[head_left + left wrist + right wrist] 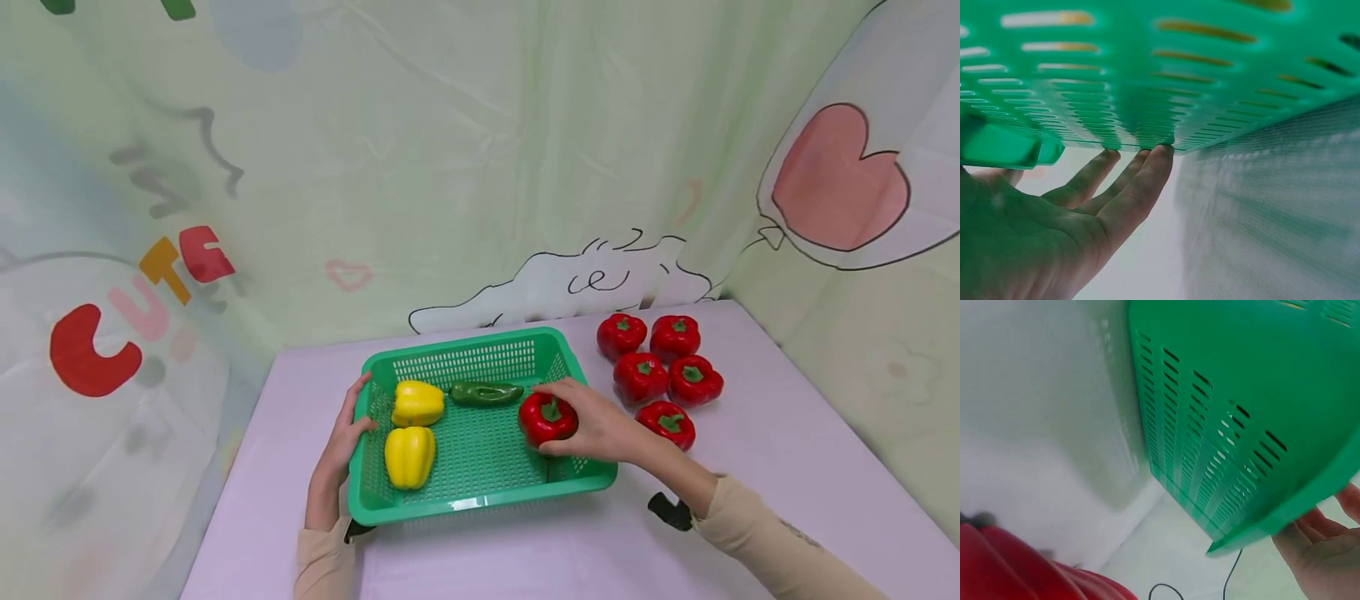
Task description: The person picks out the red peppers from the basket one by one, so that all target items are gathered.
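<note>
A green perforated plastic basket (483,502) sits in the middle of the table. My left hand (346,435) holds its left rim, thumb over the edge; in the left wrist view the fingers (1138,187) touch the basket's outer wall. Inside the basket's right part, my right hand (592,421) grips a red bell pepper (542,421) between thumb and fingers, its green stem upward. Two yellow bell peppers (417,403) lie at the basket's left, and a long dark green vegetable (485,394) lies by its back wall. In the right wrist view, the gripped pepper is hidden.
Several red bell peppers (640,377) stand grouped on the table right of the basket, one (666,423) close to my right forearm. The pale tabletop (757,500) is bounded at the back by a printed curtain (450,208).
</note>
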`<action>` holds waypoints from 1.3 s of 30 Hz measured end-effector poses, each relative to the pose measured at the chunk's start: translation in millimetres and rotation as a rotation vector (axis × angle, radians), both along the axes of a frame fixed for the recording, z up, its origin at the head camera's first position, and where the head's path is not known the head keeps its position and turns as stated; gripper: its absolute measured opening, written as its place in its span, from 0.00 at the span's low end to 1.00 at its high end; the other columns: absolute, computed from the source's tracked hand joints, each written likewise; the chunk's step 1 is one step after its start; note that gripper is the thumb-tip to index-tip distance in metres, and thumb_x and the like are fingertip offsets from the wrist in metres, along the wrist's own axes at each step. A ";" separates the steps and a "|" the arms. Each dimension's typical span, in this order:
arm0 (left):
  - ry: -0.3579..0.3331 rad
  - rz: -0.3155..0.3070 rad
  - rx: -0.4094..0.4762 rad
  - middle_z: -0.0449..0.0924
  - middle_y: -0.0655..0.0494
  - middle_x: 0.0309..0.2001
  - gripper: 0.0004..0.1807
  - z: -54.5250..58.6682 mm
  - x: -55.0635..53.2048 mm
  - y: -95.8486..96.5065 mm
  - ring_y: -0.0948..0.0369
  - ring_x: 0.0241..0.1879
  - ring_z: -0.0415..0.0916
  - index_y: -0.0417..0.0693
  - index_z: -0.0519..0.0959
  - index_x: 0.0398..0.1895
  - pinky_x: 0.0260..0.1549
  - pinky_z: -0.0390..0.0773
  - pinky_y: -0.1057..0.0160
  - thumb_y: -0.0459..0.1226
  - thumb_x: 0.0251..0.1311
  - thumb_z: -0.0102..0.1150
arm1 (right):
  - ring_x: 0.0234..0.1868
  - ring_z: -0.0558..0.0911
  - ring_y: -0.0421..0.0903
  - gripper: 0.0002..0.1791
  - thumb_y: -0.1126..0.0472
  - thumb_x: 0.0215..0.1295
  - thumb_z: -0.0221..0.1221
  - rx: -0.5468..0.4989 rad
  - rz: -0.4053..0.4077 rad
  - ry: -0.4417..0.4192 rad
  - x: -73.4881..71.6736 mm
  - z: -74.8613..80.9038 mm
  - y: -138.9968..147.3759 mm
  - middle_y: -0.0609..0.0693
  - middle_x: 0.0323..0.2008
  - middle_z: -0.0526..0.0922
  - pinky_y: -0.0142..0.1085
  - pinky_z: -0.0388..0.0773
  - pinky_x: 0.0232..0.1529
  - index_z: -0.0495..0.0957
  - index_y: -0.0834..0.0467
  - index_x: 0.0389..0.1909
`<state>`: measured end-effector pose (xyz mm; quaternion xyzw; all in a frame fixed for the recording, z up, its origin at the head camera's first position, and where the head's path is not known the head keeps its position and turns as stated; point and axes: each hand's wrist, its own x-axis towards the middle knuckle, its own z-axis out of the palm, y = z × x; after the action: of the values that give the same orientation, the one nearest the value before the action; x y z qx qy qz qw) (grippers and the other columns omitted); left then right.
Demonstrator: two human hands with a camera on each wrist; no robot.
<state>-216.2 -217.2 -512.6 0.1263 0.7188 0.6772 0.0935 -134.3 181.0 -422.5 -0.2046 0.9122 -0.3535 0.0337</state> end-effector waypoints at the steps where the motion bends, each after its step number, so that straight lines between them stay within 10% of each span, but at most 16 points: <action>1: -0.001 0.001 -0.002 0.42 0.44 0.77 0.45 -0.2 0.2 0.1 0.42 0.66 0.56 0.59 0.47 0.79 0.53 0.71 0.49 0.25 0.56 0.41 | 0.56 0.74 0.57 0.44 0.55 0.46 0.76 -0.005 -0.001 0.001 0.5 1.0 1.9 0.56 0.56 0.75 0.41 0.82 0.39 0.69 0.60 0.66; 24: 0.013 -0.007 0.005 0.41 0.43 0.77 0.44 0.0 1.4 -0.3 0.43 0.66 0.56 0.56 0.46 0.79 0.47 0.73 0.66 0.25 0.58 0.41 | 0.56 0.75 0.58 0.46 0.51 0.48 0.74 -0.069 -0.150 0.034 11.9 22.5 45.7 0.58 0.58 0.76 0.49 0.81 0.44 0.67 0.59 0.68; 39: 0.022 0.016 -0.033 0.38 0.46 0.78 0.45 0.7 0.6 1.3 0.44 0.66 0.55 0.57 0.46 0.79 0.52 0.68 0.55 0.24 0.58 0.41 | 0.51 0.77 0.57 0.46 0.53 0.49 0.74 -0.085 -0.179 0.038 17.7 22.8 60.7 0.59 0.57 0.75 0.42 0.81 0.41 0.66 0.60 0.69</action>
<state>-215.7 -215.9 -511.9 0.1265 0.7319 0.6644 0.0825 -116.5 241.8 -399.7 -0.1303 0.9115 -0.3895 -0.0238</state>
